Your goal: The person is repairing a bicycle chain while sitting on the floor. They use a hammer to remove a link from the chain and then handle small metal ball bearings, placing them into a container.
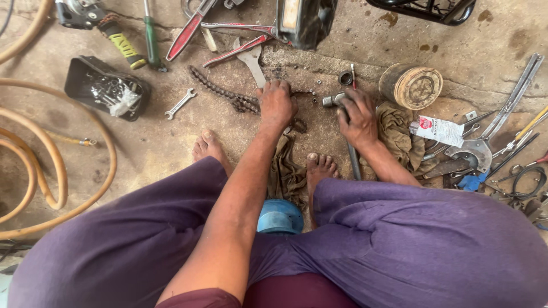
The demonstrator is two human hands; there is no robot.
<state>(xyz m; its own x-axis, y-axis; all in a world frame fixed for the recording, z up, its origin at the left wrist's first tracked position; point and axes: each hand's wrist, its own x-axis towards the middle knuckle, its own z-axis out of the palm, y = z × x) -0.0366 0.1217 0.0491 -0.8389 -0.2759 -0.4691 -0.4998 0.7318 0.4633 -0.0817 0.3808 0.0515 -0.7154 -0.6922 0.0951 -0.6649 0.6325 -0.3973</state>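
floor (171, 142): concrete, oily | chain (220, 91): on floor ahead of feet, heavy, limp, greasy, likely best pinned flat near the link | left hand (275, 102): flat, pressing chain end | hammer (334, 101): stiff, head-heavy | right hand (358, 117): closed round hammer just under head

**Hands on chain and hammer, on a workshop floor**

The left hand (276, 102) presses on a greasy drive chain (220, 91) lying on the concrete floor (160, 142). Just right of it, the right hand (358, 118) closes its grip round a hammer (342, 122). A small spanner (180, 104) lies left of the chain, a round tin (412, 86) at far right.
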